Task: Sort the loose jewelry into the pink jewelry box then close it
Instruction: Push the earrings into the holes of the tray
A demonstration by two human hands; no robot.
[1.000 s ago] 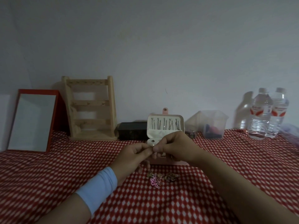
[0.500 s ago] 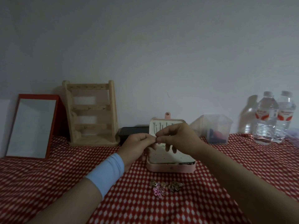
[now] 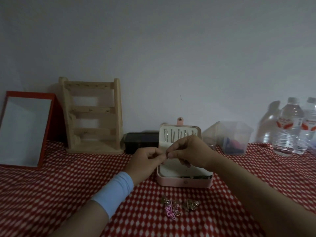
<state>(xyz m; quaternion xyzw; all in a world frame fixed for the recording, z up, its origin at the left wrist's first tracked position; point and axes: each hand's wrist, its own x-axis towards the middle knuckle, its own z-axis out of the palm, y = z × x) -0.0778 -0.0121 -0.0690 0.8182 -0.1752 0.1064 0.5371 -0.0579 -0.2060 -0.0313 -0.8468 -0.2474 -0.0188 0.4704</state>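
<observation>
The pink jewelry box [image 3: 184,181] stands open on the red checked cloth, its cream lid upright with several pins in it. Just above its left edge, my left hand [image 3: 145,161] and my right hand [image 3: 188,153] meet fingertip to fingertip, pinching something tiny between them; the piece is too small to make out. In front of the box lies a small pile of loose jewelry [image 3: 178,206], with a pink flower-shaped piece [image 3: 170,211] at its left.
A wooden earring stand [image 3: 93,115] and a red-framed mirror [image 3: 25,129] stand at the back left. Behind the box sit a black case [image 3: 141,141] and a clear plastic container [image 3: 230,137]. Two water bottles [image 3: 290,127] stand at the far right.
The view has tilted so the box and pile sit lower in frame. Both hands stay pinched together above the box's left side.
</observation>
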